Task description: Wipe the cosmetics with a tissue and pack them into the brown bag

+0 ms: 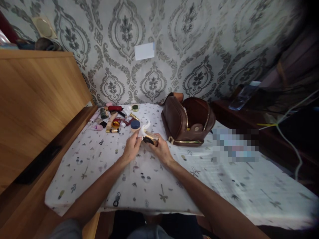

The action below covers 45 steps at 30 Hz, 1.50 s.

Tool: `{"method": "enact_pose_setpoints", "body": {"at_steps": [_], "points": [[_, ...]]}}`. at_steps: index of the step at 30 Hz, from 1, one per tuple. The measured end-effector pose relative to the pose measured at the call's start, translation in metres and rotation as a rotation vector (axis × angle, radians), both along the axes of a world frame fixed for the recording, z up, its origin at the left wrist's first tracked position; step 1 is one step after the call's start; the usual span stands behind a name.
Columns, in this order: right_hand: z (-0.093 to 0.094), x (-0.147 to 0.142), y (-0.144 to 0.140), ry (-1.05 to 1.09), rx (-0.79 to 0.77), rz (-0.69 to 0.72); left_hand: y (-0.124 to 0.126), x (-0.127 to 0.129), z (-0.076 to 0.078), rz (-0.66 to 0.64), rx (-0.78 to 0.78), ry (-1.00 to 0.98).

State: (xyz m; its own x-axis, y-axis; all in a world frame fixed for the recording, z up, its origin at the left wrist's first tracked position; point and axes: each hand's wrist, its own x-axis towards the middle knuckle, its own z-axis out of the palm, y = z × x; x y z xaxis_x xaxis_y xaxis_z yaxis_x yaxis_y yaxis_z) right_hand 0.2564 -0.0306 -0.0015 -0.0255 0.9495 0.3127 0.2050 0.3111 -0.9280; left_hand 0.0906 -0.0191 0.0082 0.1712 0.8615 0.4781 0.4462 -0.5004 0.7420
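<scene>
Over the middle of the table my left hand (132, 146) pinches a white tissue (145, 127), which rests against a small gold and black cosmetic case (151, 138). My right hand (161, 149) grips the right end of that case. The exact kind of case cannot be made out. Just behind my left hand stands a round jar with a dark blue lid (135, 125). Off to the left lies a spread of makeup items, among them a gold and black tube (112, 130), a red tube (115, 108) and a small green-lidded pot (135, 108).
A brown leather bag (176, 122) stands unzipped to the right of my hands. A patterned white cloth (99, 179) covers the table. A wooden cabinet (42, 109) borders the left side. On the right are a plastic bottle (244, 96), a white cable (291, 146) and a blurred-out patch.
</scene>
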Motion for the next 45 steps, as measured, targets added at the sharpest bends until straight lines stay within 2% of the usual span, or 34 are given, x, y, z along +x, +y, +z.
{"method": "enact_pose_setpoints", "body": {"at_steps": [9, 13, 17, 21, 24, 28, 31, 33, 36, 39, 45], "points": [[0.000, 0.000, 0.000, -0.164, -0.008, -0.120, -0.003, -0.004, 0.001, -0.008, 0.262, 0.258], [-0.005, 0.002, 0.003, -0.186, 0.003, -0.145, -0.008, -0.002, 0.004, 0.004, 0.318, 0.407], [-0.007, 0.004, 0.004, -0.196, 0.033, -0.108, -0.015, 0.002, 0.007, -0.065, 0.340, 0.470], [-0.006, 0.003, 0.002, -0.213, 0.049, -0.114, -0.016, 0.003, 0.011, -0.102, 0.314, 0.434], [-0.001, 0.000, -0.002, -0.221, 0.100, -0.133, -0.012, 0.001, 0.010, -0.103, 0.251, 0.293], [0.005, -0.003, -0.007, -0.233, 0.035, -0.124, -0.005, -0.002, 0.005, -0.051, 0.064, 0.044], [0.007, -0.003, -0.007, -0.219, -0.041, -0.124, 0.001, -0.004, 0.002, -0.062, -0.101, -0.062], [0.006, -0.003, -0.007, -0.215, -0.076, -0.119, 0.003, -0.006, 0.001, -0.078, -0.156, -0.118], [0.003, -0.002, -0.006, -0.266, -0.131, -0.078, 0.006, -0.008, -0.002, -0.054, -0.153, -0.161], [-0.001, -0.001, -0.005, -0.300, -0.159, -0.028, 0.009, -0.008, -0.007, -0.016, -0.111, -0.092], [-0.003, 0.000, -0.005, -0.298, -0.076, -0.038, 0.010, -0.008, -0.013, 0.061, 0.165, 0.146]]}}
